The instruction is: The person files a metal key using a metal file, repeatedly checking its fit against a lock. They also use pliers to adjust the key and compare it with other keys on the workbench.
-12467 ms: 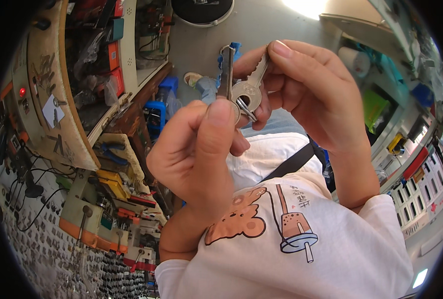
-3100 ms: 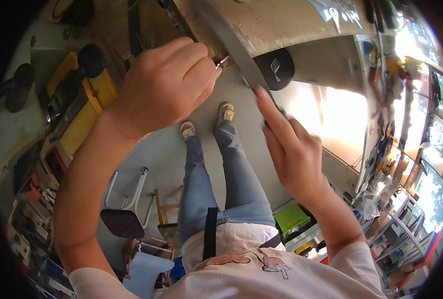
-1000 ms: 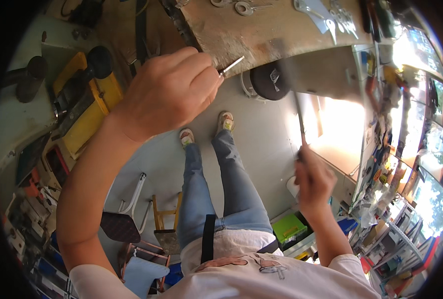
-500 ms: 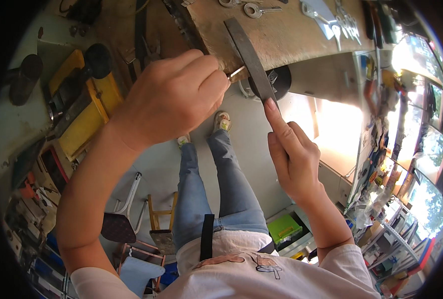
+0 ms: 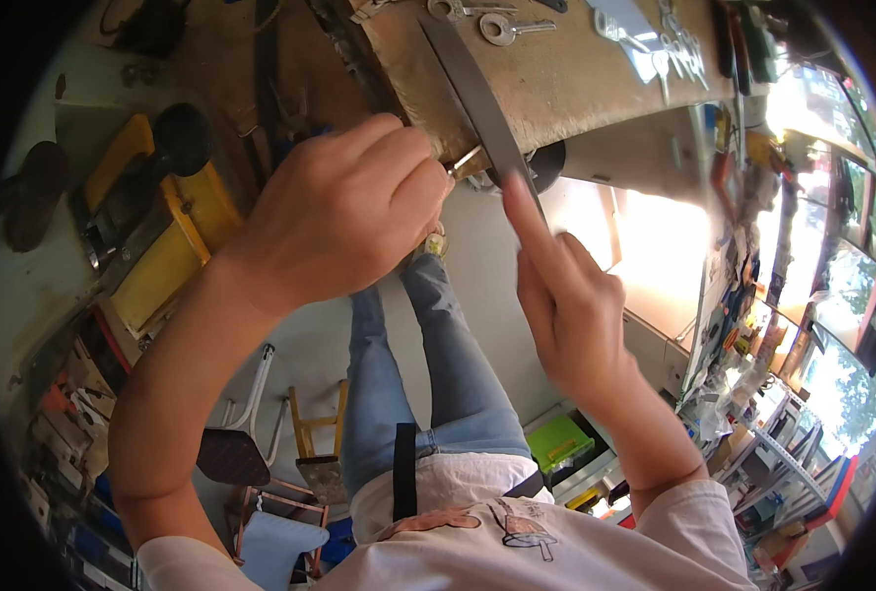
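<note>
My left hand (image 5: 354, 212) is closed at the front edge of the wooden bench (image 5: 566, 74). A thin, shiny metal piece (image 5: 467, 159) sticks out of its fingers to the right; the part inside the fist is hidden. My right hand (image 5: 571, 305) grips a long, flat grey file (image 5: 483, 110) by its near end, the index finger stretched along it. The file slants away to the left over the bench edge, and its side meets the tip of the metal piece or lies very close to it. Any handle is hidden in the hand.
Loose keys (image 5: 498, 30) lie on the bench beyond the file, with more keys (image 5: 676, 57) on the right. A yellow metal machine (image 5: 162, 261) stands at the left. Below are a dark-seated chair (image 5: 233, 456), a yellow stool (image 5: 318, 424) and a green box (image 5: 559, 445).
The file has slid forward and to the left along the metal piece's tip, with my right hand moving the same way. My left hand stays nearly in place; the view has shifted slightly.
</note>
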`<state>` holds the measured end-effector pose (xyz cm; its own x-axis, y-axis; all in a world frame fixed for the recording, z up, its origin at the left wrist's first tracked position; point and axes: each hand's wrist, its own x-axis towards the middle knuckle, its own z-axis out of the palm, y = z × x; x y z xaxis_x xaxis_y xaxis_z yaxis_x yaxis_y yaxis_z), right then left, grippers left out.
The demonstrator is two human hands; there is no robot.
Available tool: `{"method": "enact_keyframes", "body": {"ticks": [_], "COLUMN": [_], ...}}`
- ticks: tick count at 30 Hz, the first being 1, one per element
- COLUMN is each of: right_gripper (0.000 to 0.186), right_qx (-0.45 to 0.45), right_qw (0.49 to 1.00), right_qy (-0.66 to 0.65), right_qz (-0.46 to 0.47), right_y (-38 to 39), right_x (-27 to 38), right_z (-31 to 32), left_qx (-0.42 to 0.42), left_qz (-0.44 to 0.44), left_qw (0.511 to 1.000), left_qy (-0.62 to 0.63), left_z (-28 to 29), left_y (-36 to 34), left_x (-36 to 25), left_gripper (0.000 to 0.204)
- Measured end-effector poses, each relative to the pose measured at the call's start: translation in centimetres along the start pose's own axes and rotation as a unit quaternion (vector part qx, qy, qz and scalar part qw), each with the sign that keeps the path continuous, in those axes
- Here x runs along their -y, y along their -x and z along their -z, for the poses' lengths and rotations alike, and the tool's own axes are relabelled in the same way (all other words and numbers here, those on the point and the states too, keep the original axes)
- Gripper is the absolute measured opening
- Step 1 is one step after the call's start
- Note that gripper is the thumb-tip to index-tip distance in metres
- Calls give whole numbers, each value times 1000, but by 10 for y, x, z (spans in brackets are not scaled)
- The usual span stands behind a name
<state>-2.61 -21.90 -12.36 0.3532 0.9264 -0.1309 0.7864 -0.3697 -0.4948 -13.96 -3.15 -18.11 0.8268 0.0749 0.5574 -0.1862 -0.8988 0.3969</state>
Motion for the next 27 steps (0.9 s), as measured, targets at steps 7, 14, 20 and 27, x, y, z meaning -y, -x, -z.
{"method": "enact_keyframes", "body": {"ticks": [7, 14, 20, 27], "right_gripper": [54, 55, 57, 62], "right_qx": [7, 20, 11, 6], "right_qw": [999, 999, 999, 999], "right_qy": [-26, -19, -20, -10], "right_qz": [-25, 20, 48, 49], "right_y": [12, 14, -25, -3], "right_x": [-2, -5, 3, -3], "right_z": [5, 5, 0, 4], "left_qx": [9, 17, 7, -4], "left_qz": [19, 40, 30, 9], "left_qw": [1000, 999, 999, 1000], "left_qy": [-8, -12, 18, 16], "left_z": [3, 4, 6, 2], "left_y": [1, 0, 0, 2], "left_x": [-1, -9, -10, -7], "left_gripper": [15, 16, 17, 16]}}
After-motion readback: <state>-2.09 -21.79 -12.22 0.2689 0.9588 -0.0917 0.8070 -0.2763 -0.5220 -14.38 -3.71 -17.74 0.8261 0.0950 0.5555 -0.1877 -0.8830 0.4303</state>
